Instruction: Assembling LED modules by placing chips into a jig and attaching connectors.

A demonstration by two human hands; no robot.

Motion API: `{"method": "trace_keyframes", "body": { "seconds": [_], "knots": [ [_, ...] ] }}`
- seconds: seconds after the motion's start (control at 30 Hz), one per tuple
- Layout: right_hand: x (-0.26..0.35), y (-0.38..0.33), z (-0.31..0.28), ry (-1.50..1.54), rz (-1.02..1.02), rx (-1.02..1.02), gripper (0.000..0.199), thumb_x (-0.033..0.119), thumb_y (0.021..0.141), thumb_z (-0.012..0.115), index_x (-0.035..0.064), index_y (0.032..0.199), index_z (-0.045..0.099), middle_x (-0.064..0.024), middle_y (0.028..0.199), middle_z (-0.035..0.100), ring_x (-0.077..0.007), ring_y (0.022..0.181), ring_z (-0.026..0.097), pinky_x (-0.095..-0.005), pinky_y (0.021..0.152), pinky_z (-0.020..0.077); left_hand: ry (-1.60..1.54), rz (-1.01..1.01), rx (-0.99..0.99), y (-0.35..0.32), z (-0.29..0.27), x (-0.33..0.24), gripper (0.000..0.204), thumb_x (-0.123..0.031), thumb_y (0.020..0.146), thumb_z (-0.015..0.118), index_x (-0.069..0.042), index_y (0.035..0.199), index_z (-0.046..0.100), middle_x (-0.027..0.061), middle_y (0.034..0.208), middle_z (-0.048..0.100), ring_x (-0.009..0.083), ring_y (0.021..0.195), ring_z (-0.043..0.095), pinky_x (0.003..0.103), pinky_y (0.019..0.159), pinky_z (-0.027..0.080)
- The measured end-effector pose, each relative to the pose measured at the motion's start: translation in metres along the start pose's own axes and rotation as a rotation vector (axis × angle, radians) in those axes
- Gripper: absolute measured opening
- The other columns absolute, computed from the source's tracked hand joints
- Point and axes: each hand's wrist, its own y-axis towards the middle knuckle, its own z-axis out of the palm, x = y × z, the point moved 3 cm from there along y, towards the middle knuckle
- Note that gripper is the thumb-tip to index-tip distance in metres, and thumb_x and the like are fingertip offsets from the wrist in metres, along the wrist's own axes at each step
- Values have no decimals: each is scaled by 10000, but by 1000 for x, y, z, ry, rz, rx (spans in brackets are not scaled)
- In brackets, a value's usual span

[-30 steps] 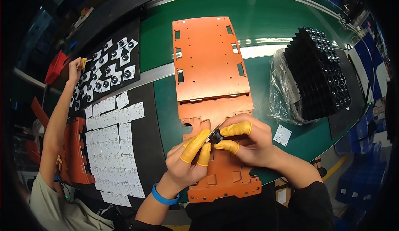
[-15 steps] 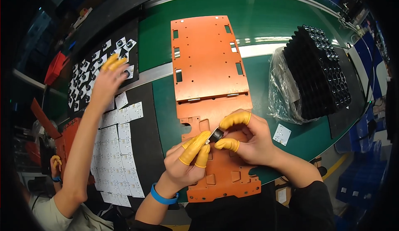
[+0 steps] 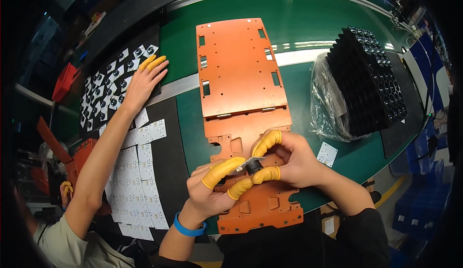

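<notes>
Between my two hands is a small white circuit board (image 3: 244, 165) with a black cylindrical part (image 3: 254, 167) on its underside. My left hand (image 3: 212, 186), in yellow finger cots, is closed on the board's left side. My right hand (image 3: 296, 159), also with yellow finger cots, pinches the board's far edge and the black part. The board is tilted, and my fingers hide some of it. Both hands are over the lower half of an orange hinged fixture (image 3: 263, 215). Its perforated orange panel (image 3: 241, 70) extends away from me.
A co-worker's arm (image 3: 108, 152) reaches across the left side to boards with black parts (image 3: 99, 92) on a dark mat. Rows of white boards (image 3: 140, 186) lie nearer. At right are stacked black trays (image 3: 359, 85) in clear plastic, and a single white board (image 3: 327, 154).
The board has turned in my fingers, showing more of its face and edge. My left fingers have moved along it. The co-worker's hand has moved right and away, at the mat's edge.
</notes>
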Motion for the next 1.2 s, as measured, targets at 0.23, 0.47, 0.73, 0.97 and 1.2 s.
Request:
{"method": "trace_keyframes", "body": {
  "seconds": [0.23, 0.47, 0.73, 0.97, 1.2],
  "knots": [
    [-8, -5, 0, 294, 123, 42, 352, 3, 772, 782, -9, 1061, 582, -47, 1033, 573, -92, 926, 573, -235, 822, 521, -262, -259, 14, -10, 12, 11, 370, -74, 749, 821, 45, 1042, 630, 134, 881, 704, 197, 754, 692, 280, 705, 555],
    [1, 3, 6, 86, -40, 37, 322, -13, 783, 759, -32, 1051, 582, -118, 1128, 560, -189, 1047, 594, -295, 921, 492, -251, -355, -80, -5, 2, 4, 343, -43, 783, 769, 34, 1071, 600, 114, 1001, 659, 170, 895, 646, 276, 809, 512],
    [-6, -5, -11, -335, -175, -206, 273, -21, 758, 762, -24, 957, 575, -145, 1127, 585, -241, 1058, 617, -338, 889, 542, 53, -202, -26, 8, 20, 24, 134, -62, 746, 777, -11, 841, 696, 67, 814, 669, 220, 787, 564, 288, 656, 481],
    [3, 0, 2, -603, -437, -165, 234, 46, 719, 803, 14, 878, 634, -113, 975, 662, -256, 882, 615, -340, 763, 503, 132, -154, 56, -1, 9, 13, 272, -271, 725, 825, -54, 844, 713, 36, 817, 661, 271, 910, 491, 355, 781, 425],
    [12, 3, 9, -595, -546, -116, 238, 43, 722, 786, 4, 929, 674, -123, 1009, 670, -282, 894, 598, -342, 788, 492, 145, -281, -27, -2, 3, 6, 212, -211, 742, 806, -48, 784, 678, 18, 680, 607, 248, 866, 464, 338, 739, 407]
  ]
}}
